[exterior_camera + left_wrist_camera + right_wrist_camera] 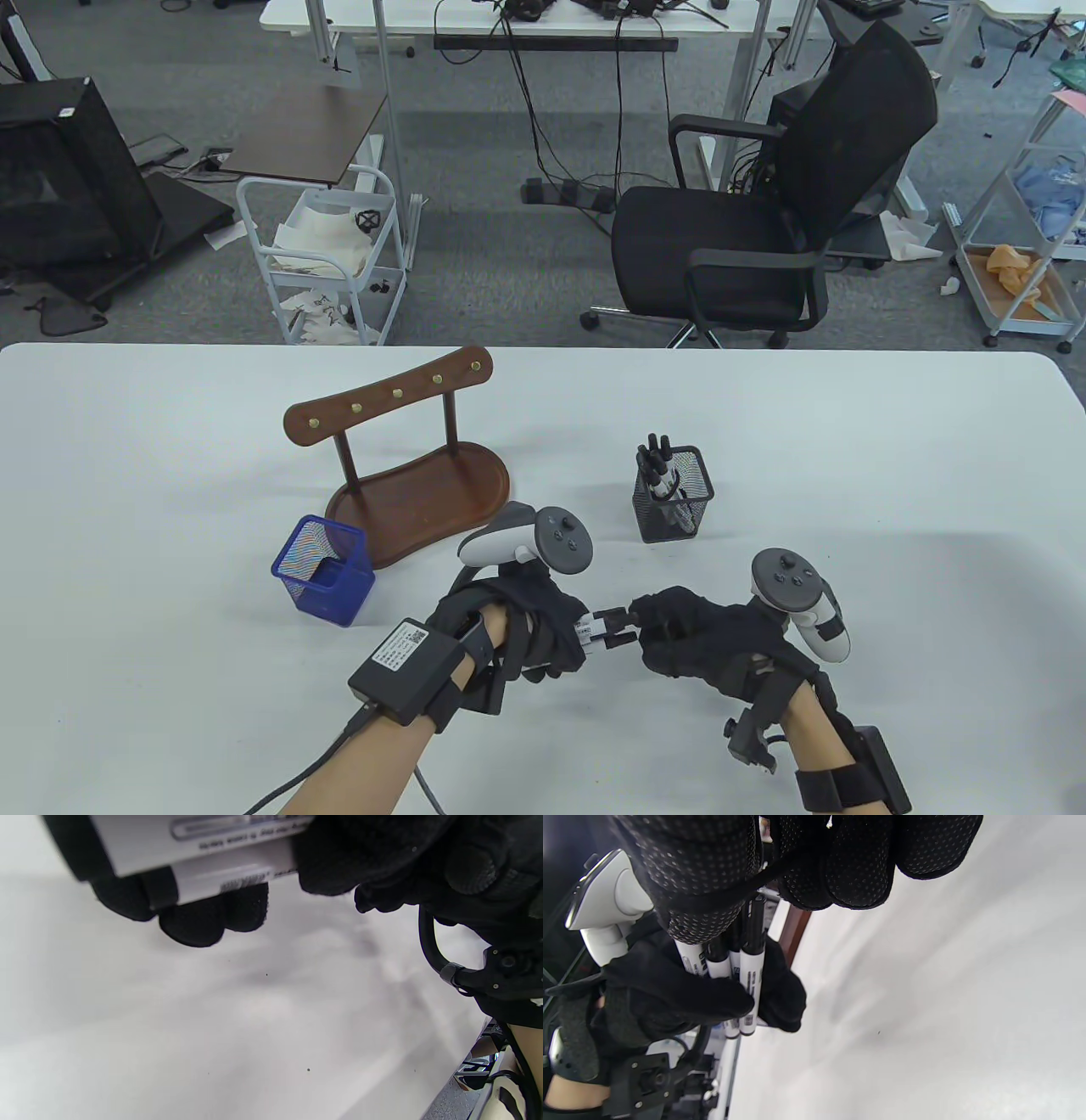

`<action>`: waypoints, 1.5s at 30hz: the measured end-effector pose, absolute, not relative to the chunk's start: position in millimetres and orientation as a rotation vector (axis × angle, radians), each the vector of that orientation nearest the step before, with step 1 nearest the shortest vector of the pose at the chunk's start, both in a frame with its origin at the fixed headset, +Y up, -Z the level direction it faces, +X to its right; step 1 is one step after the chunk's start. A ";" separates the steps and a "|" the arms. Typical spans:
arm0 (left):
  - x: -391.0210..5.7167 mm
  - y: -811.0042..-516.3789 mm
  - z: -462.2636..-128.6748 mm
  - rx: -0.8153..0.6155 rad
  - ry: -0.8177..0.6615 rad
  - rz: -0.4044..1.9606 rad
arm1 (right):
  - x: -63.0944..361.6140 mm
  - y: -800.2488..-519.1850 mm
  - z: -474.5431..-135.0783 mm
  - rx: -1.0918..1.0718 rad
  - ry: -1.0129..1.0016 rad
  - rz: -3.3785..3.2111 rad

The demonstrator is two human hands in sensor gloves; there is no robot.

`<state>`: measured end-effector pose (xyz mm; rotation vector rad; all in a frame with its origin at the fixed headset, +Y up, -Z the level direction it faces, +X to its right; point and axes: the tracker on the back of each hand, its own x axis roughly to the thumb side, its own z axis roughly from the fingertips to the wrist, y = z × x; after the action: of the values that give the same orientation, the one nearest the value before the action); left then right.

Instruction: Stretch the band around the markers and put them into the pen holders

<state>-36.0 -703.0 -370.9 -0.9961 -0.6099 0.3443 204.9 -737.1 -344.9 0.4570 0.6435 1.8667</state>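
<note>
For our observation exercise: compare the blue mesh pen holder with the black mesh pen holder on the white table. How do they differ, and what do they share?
The blue mesh pen holder shows no markers inside; the black mesh pen holder holds several black-capped markers. The blue one stands on the left, touching or nearly touching the wooden stand; the black one stands apart, further right. Both are upright, square mesh cups on the white table.

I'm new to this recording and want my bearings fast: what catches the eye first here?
At the table's near edge, the left hand and right hand both grip a bundle of markers held level between them. Behind them stand a black mesh holder with markers in it, a blue mesh holder and a wooden rack.
</note>
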 end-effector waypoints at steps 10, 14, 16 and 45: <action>-29.9 -707.9 -370.6 -0.993 -0.613 0.282 | 204.2 -735.1 -343.8 0.463 0.609 1.895; -29.2 -711.6 -371.8 -0.990 -0.603 0.269 | 197.5 -735.0 -342.6 0.485 0.614 1.923; -28.1 -713.0 -372.5 -0.987 -0.606 0.260 | 193.1 -734.6 -341.7 0.494 0.618 1.961; -36.6 -700.2 -361.6 -0.703 -0.753 0.390 | 184.5 -736.6 -351.3 0.387 0.563 2.112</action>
<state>-36.6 -700.2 -361.6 -0.7027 -0.7533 0.3900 184.5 -736.6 -351.3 0.3871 0.5630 2.1116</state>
